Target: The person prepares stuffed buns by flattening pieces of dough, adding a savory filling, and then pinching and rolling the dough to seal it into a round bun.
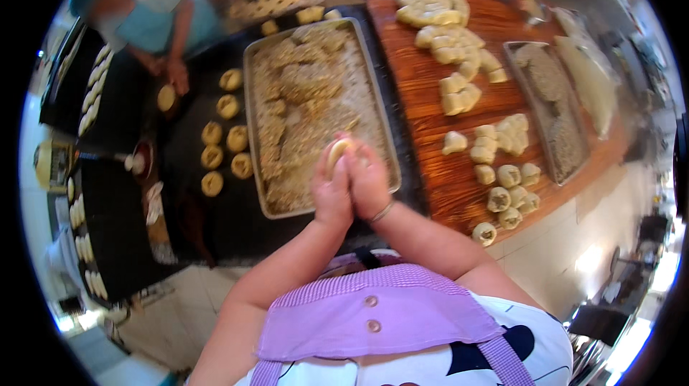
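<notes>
My left hand [331, 191] and my right hand [369, 181] are pressed together over the front right part of a metal tray [260, 206]. Between them they grip a pale dough ball [339, 149], its top showing above my fingers. Its underside is hidden by my palms. Crumbly tan filling [305, 85] is spread in the tray, thicker toward the left and back. Right of my hands, several round dough balls with dark filling at the opening [499, 199] sit on the wooden board near its front edge.
Cut dough pieces [459, 93] lie farther back on the wooden board [423, 124], beside a narrow tray of greyish filling [563, 135]. Several flattened rounds [212, 156] rest on the black surface left of the big tray. A co-worker's hands [174, 74] handle a round at the far left.
</notes>
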Motion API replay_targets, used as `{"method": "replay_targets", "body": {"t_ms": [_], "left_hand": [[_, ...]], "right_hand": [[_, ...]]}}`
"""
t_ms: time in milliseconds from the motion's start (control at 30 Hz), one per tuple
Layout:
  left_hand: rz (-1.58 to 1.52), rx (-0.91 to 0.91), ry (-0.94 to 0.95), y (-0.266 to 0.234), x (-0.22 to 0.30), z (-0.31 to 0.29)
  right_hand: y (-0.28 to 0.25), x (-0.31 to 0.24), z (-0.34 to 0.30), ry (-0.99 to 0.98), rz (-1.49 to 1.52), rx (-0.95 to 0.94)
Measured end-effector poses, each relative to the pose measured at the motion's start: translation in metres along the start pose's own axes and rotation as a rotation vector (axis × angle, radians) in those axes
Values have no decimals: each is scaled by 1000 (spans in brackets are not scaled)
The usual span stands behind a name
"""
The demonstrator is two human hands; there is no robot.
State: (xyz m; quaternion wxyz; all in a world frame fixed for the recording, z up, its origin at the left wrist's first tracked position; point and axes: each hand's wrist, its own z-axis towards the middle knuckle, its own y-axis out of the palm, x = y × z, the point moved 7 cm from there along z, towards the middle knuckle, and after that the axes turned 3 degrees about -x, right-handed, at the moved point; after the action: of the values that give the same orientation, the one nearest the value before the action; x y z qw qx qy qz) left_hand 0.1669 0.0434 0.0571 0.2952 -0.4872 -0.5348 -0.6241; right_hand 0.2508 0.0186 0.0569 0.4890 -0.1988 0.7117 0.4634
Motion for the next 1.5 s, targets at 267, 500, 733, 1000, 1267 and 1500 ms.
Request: {"method": "replay_targets", "body": {"t_ms": [267,500,733,1000,1267,1500], "left_hand": [[-107,-62,-159,12,8,12],[-459,-190,-279,8,17,2],[-68,-47,-168,8,8,-11],[-547,-86,-233,17,18,19],[-85,69,-153,-4,4,-4],[205,45,23,-14,-7,25]], "right_hand": [[-6,-14,10,-23,-94,78],[2,-35,-7,-83,-297,-1],[-1,-22,-17,-219,-339,27],[-5,-32,6,-80,-260,110],[-1,-26,-10,-93,-367,-48],[10,-34,-2,-41,-373,35]]}}
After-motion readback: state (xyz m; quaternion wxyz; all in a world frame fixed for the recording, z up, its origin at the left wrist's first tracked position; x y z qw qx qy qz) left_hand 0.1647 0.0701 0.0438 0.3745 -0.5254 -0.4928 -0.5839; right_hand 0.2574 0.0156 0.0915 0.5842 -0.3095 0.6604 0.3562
